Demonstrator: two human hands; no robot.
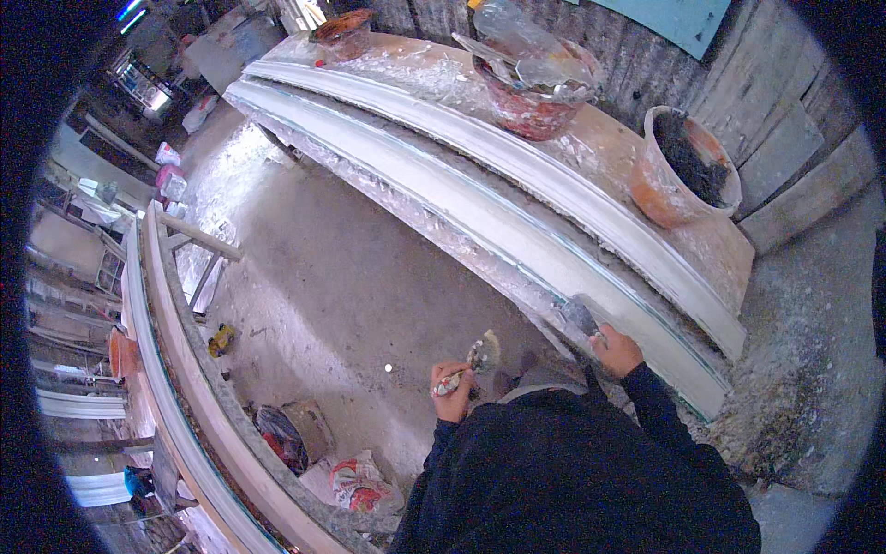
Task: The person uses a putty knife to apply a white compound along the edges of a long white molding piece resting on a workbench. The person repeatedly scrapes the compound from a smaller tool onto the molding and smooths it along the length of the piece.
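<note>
My left hand (pixel 452 399) is closed round the handle of a paintbrush (pixel 484 352), its pale bristles and ferrule smeared with white. It is held over the floor, apart from the bench. My right hand (pixel 616 352) grips a scraper (pixel 580 317) with a wide grey blade. The blade lies at the near edge of a long white moulding strip (pixel 517 224), close to its right end. Behind that strip runs a second white ridged moulding (pixel 526 166), with a dark gap between them. Both rest on a long, plaster-smeared workbench (pixel 715 268).
At the bench's back stand a red-brown basin (pixel 531 115) holding a clear plastic bottle (pixel 526 37), and an orange bucket (pixel 678 175) with dark contents. Another moulding bench (pixel 198 397) curves along the left. Sacks (pixel 360 485) lie on the floor near it.
</note>
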